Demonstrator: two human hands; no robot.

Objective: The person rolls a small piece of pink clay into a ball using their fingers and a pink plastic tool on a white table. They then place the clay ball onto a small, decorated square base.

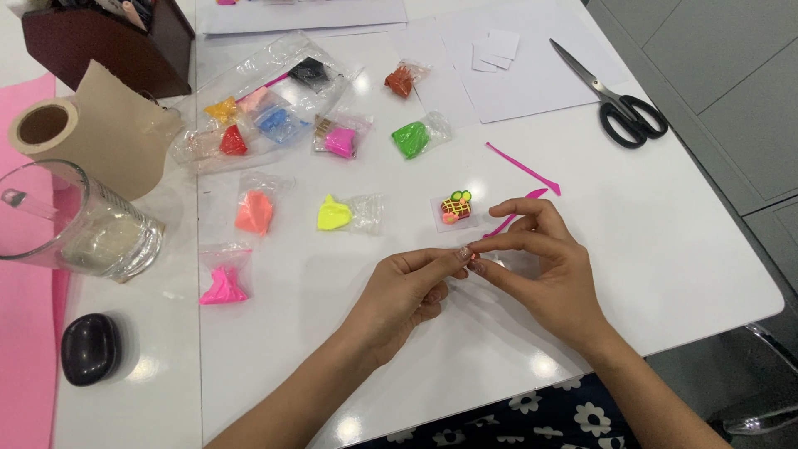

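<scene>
A: Two hands meet over the white table point(665, 249). Left hand point(407, 291) and right hand point(544, 266) touch at the fingertips, both pinched shut on something too small to make out.

B: Nearest thing to them?

A: Small multicoloured clay figure on a clear square sheet point(455, 208) — yellow-green lattice top, orange-red base. Lies flat on the table just beyond the pinch, near the right hand's raised index finger, not touching either hand.

B: Tools?

A: Slim pink plastic modelling tool point(524, 169), lying diagonally above the right hand. Second pink modelling tool point(509, 218) partly hidden behind the right fingers. Black-handled scissors point(619, 104) well apart, at the far right, blades on white paper point(532, 75).

B: Left side of the table?

A: Small clear bags of clay, scattered: yellow clay bag point(337, 214), bright green clay bag point(413, 139), orange clay bag point(254, 212), hot-pink clay bag point(223, 285). Larger clear bag of several colours point(258, 108) further back. Glass mug point(83, 229), brown paper-tape roll point(75, 133), glossy black oval case point(90, 347) along the left edge.
</scene>
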